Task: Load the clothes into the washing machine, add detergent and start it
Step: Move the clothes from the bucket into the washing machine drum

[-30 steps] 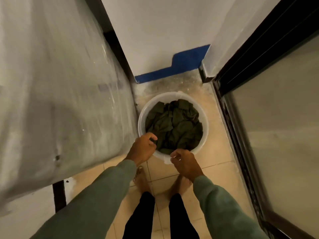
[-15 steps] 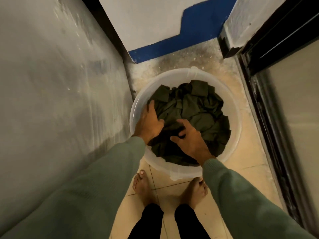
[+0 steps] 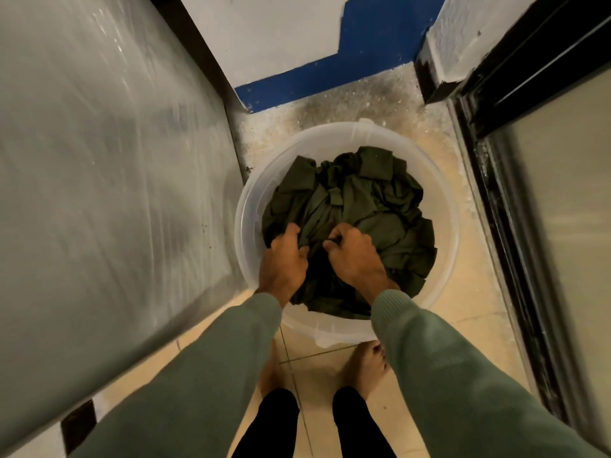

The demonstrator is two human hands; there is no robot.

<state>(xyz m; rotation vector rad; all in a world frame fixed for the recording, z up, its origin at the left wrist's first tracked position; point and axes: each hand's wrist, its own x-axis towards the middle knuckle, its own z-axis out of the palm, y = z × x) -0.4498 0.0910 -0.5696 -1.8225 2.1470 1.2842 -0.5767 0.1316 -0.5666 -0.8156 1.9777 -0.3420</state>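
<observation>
So the heap of dark olive-green clothes sits crumpled in the round translucent white plastic tub on the beige tiled floor, filling most of it. Half a second ago both hands lay flat and open on top of the pile; now they've curled shut into fists, the left hand and right hand each bunching a fold of cloth near the front edge, close together. Looks like the grab is made and the lift comes next, so loading has barely started. The heap has no real long axis or facing, just a roundish wad with one collar-like flap poking toward the far rim. The grey slab on the left is probably the washer, just beside the tub; I can't see a door.
</observation>
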